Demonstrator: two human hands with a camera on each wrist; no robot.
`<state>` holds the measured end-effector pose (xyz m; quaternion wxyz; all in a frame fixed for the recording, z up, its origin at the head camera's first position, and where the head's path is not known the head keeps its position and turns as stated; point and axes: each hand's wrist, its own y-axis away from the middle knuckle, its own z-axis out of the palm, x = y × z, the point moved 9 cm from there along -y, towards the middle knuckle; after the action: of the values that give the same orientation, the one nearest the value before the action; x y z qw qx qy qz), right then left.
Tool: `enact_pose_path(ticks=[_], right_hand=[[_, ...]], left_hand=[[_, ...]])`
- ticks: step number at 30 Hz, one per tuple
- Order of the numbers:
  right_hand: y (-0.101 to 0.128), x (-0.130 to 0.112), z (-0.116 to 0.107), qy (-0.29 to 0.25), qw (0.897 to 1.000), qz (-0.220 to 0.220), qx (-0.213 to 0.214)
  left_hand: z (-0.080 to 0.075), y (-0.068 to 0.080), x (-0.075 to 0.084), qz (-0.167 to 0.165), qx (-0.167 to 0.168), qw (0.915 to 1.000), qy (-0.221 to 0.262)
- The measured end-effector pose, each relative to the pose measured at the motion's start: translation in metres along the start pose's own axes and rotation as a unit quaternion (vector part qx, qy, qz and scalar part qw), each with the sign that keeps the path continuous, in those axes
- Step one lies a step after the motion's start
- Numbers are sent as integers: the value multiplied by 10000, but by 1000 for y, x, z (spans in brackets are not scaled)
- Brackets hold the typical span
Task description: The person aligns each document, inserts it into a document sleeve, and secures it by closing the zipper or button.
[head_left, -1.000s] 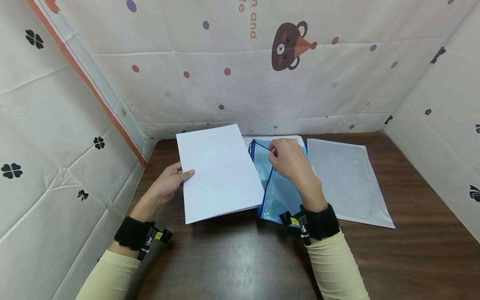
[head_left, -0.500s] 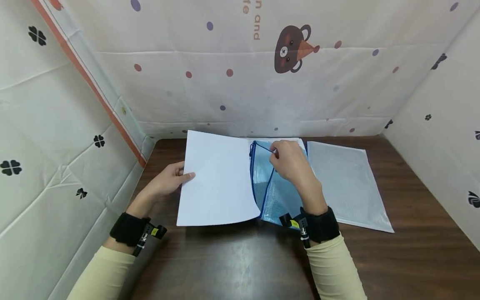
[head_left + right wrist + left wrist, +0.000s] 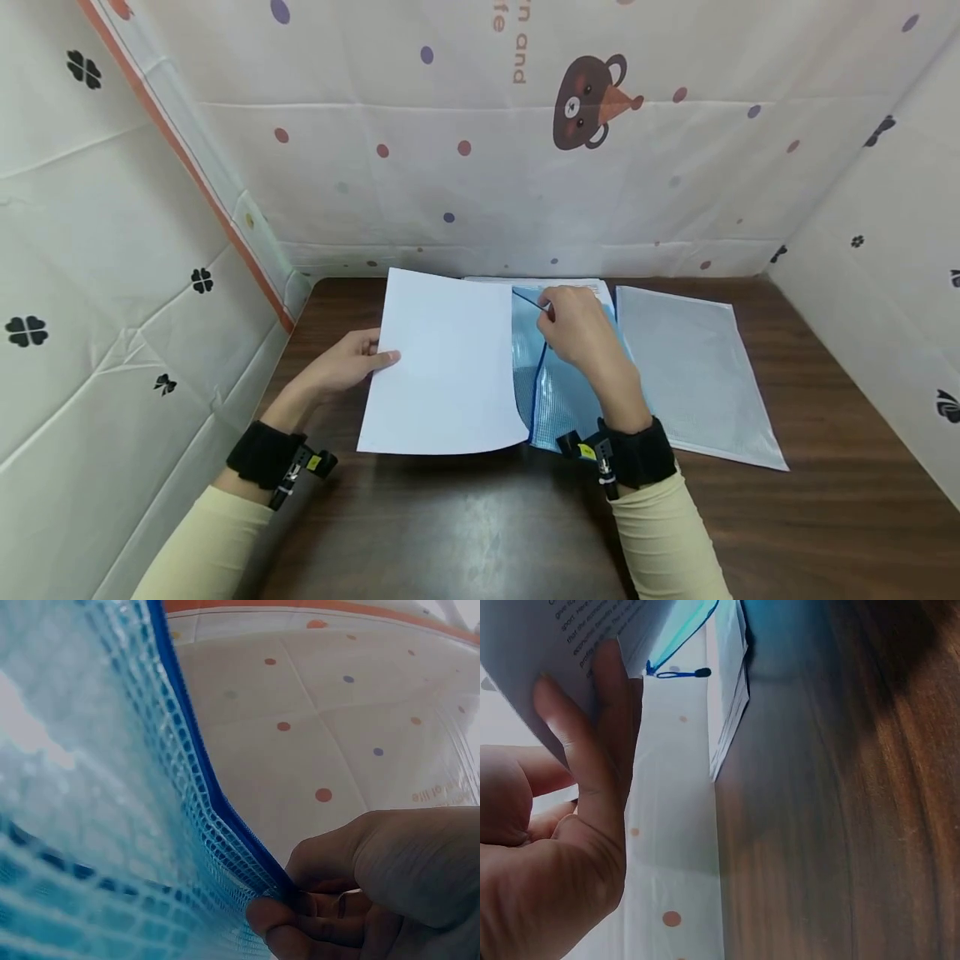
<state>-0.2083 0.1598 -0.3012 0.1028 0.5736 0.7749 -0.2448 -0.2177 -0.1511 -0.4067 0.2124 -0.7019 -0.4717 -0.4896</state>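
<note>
On the dark, wood-grained table [image 3: 465, 533], the left hand [image 3: 341, 367] grips the near-left edge of a smooth white sheaf of paper [image 3: 446, 362], thumb on top, its right side entering the pouch. The right hand [image 3: 581, 329] pinches the blue-trimmed lip of one translucent blue mesh pouch [image 3: 551, 392], holding it open at table centre. Just right lies one flat grey mesh pouch [image 3: 690, 371]. Behind stands a creased, dotted cloth wall [image 3: 480, 167].

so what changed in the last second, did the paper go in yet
The left hand has slid the paper rightward, so it now covers the blue pouch's left edge. The right hand still pinches the pouch's opening. The grey pouch stayed put.
</note>
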Motion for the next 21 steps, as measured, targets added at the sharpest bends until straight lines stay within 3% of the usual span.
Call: enact_pose_path(ticks=[15, 21], right_hand=[[1, 6, -8, -217, 9977, 394, 503], [1, 3, -5, -211, 9992, 164, 283]], left_hand=[[6, -3, -2, -235, -91, 9996, 89], [9, -7, 1, -244, -85, 9994, 215]])
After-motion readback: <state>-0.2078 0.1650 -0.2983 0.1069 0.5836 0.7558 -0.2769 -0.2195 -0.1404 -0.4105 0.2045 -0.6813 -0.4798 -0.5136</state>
